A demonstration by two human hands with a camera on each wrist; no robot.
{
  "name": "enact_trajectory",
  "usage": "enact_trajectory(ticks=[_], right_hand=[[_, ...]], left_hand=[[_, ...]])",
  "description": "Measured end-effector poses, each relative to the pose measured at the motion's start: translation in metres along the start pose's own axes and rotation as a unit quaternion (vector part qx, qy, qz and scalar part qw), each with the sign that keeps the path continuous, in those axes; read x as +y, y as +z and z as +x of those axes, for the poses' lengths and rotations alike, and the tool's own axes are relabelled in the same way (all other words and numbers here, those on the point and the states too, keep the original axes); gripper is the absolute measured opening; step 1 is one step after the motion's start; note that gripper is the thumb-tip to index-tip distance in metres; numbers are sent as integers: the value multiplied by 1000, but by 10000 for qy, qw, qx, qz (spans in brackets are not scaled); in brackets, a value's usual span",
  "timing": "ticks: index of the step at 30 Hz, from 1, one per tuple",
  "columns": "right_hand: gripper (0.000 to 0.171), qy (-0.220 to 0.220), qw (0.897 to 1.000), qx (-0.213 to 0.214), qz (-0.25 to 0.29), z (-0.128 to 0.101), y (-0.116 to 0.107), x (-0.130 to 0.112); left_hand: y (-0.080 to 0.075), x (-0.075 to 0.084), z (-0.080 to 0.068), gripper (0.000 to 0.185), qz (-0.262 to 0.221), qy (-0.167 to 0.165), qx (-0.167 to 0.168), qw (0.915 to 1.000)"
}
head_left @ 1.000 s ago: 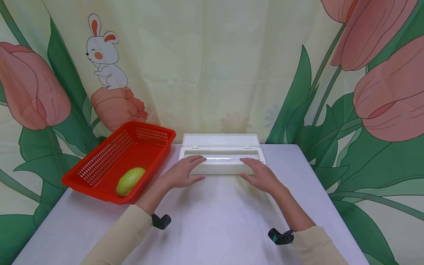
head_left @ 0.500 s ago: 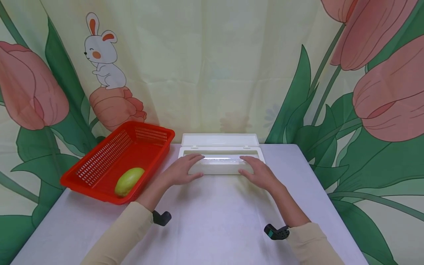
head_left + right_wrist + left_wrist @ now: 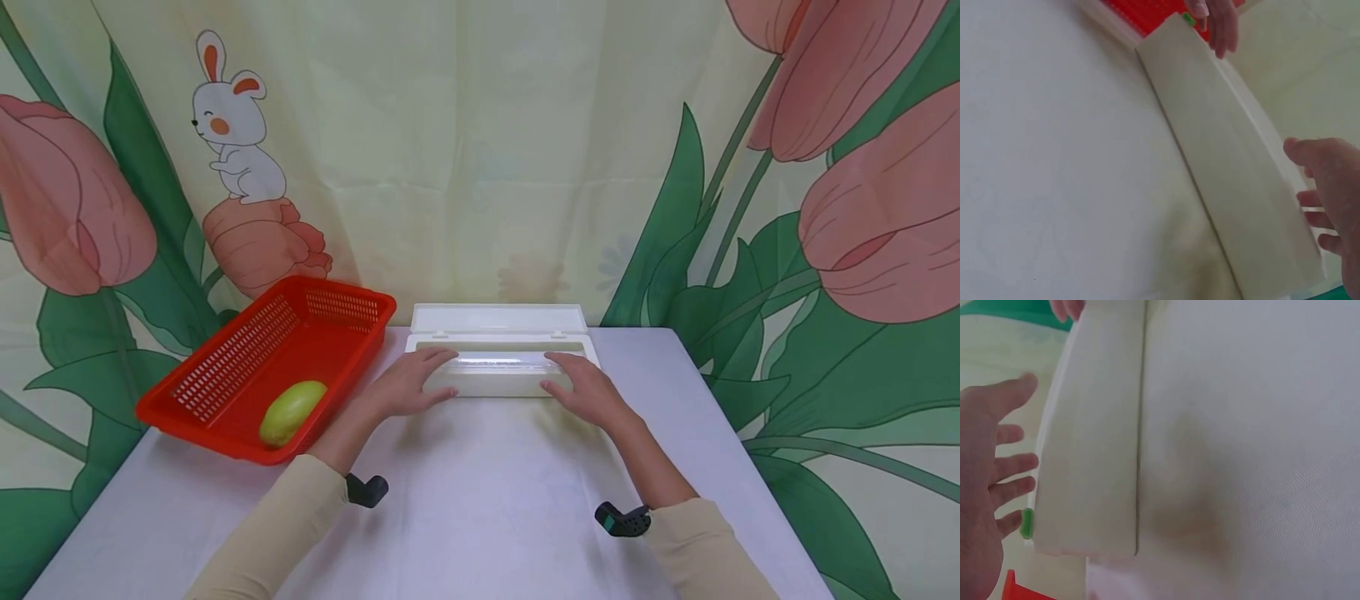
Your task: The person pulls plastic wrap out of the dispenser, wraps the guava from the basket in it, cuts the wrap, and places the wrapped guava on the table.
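Both hands on the long white plastic box

Left hand and right hand rest on the box's ends, fingers straight, grip released; left of the box, a red slotted plastic basket holds a green mango

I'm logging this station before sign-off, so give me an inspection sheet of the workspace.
Surface: white table, covered by a cloth.
Job's things: white box, lid open toward the back.
Clutter: red basket at the left holding a green fruit.
Grippers: left hand and right hand rest on the box's ends, fingers fairly straight.
Cables: nothing seen.
Surroundings: tulip-and-rabbit curtain behind the table.
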State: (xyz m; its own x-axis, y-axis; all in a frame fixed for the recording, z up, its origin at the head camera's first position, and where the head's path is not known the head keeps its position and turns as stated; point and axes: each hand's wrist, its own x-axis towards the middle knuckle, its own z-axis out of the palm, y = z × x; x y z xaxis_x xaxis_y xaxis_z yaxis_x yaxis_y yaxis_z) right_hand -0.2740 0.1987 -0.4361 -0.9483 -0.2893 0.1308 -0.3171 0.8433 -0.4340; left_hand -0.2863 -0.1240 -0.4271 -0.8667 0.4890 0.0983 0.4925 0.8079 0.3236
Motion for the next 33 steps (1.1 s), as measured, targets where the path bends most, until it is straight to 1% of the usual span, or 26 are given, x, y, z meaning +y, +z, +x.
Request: enact_trajectory(ticks=[7, 11, 14, 18, 21, 28, 33], right_hand=[[56, 38, 10000, 21, -27, 3, 3, 1], [55, 38, 10000, 27, -53, 4, 4, 2], [55, 25, 9999, 83, -87, 5, 4, 3], [56, 153, 9998, 121, -76, 8, 5, 4], [56, 218, 9996, 167, -93, 10, 6, 5], [53, 383, 9987, 322, -67, 15, 8, 6], [52, 460, 9985, 309, 51, 18, 8, 6]], left_hand=[[3, -5, -1, 69, -7, -166, 93, 9998], [4, -7, -1, 69, -20, -284, 113, 9995], [4, -8, 1, 69, 55, -402, 97, 9991], [6, -9, 3, 68, 207, -438, 75, 9988], [5, -9, 5, 68, 169, -481, 78, 9987], [2, -9, 9, 67, 49, -764, -94, 9970], [4, -11, 13, 65, -17, -815, -182, 9965]])
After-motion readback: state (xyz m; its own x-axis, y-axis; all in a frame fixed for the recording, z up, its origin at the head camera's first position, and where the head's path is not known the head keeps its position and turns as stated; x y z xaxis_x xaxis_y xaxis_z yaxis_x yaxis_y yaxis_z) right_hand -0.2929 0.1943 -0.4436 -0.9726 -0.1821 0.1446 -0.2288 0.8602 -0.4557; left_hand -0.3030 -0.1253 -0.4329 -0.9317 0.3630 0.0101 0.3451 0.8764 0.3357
